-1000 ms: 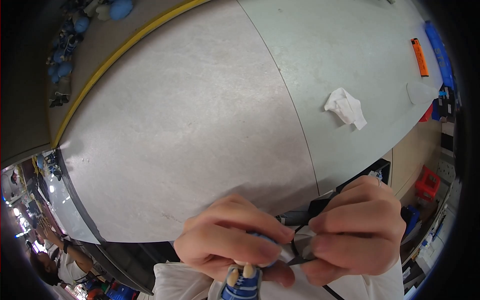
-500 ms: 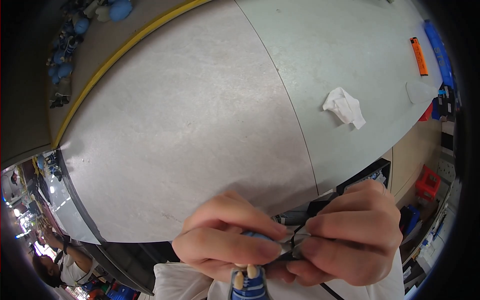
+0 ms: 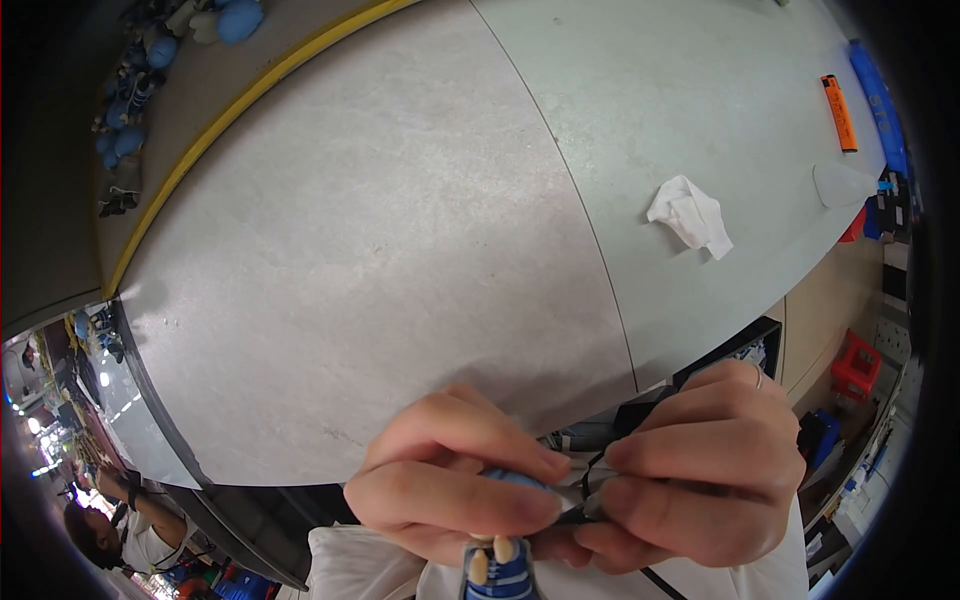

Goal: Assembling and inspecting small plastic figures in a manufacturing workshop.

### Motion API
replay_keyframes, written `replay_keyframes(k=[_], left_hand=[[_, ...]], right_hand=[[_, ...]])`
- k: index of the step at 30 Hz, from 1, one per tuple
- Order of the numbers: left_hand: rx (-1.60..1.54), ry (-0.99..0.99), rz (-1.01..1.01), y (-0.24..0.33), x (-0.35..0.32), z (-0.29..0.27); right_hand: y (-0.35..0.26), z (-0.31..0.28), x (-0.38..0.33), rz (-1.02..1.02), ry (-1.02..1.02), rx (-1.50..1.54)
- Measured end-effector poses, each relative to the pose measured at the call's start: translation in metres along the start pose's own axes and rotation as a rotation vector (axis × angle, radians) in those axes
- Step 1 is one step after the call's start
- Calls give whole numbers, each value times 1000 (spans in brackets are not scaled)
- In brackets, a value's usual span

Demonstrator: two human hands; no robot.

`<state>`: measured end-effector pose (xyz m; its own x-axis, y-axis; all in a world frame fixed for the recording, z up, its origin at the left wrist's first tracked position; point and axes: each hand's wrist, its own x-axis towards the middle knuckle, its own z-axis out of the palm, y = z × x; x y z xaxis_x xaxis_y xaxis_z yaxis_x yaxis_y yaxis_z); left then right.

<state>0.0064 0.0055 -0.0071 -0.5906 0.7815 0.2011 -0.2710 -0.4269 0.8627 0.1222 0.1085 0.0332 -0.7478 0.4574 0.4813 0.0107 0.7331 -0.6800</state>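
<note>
Low in the view, my left hand (image 3: 450,475) is closed around a small figurine (image 3: 498,578) with a blue striped body and short cream-coloured limbs. A bit of its light-blue upper part shows between my fingers, and the rest is covered by them. Close on its right, my right hand (image 3: 715,480) pinches a thin black cord (image 3: 590,470) with thumb and fingertips. Both hands' fingertips nearly meet over my lap, just off the table's near edge. Where the cord joins the figurine, if it does, is hidden by my fingers.
On the table (image 3: 370,220) lie a crumpled white tissue (image 3: 690,217), an orange strip-shaped box (image 3: 838,113) and a blue packet (image 3: 878,108). Several blue figurines (image 3: 125,140) sit beyond the yellow edging (image 3: 230,110). A red stool (image 3: 856,366) stands right; another person (image 3: 150,525) is at left.
My right hand has shifted very slightly, and a ring on one finger shows more. The left hand and figurine stay nearly in place.
</note>
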Motion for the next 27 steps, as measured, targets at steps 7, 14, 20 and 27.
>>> replay_keyframes(k=[7, 14, 20, 27], left_hand=[[9, -1, 1, 0, 3, 0], [40, 6, -19, 1, 1, 0], [27, 7, 2, -1, 1, -1], [38, 30, 21, 1, 1, -3]], right_hand=[[2, 3, -1, -24, 20, -23], [1, 1, -2, -11, -9, -34], [-1, 3, -4, 16, -6, -50], [0, 4, -7, -7, 7, -45]])
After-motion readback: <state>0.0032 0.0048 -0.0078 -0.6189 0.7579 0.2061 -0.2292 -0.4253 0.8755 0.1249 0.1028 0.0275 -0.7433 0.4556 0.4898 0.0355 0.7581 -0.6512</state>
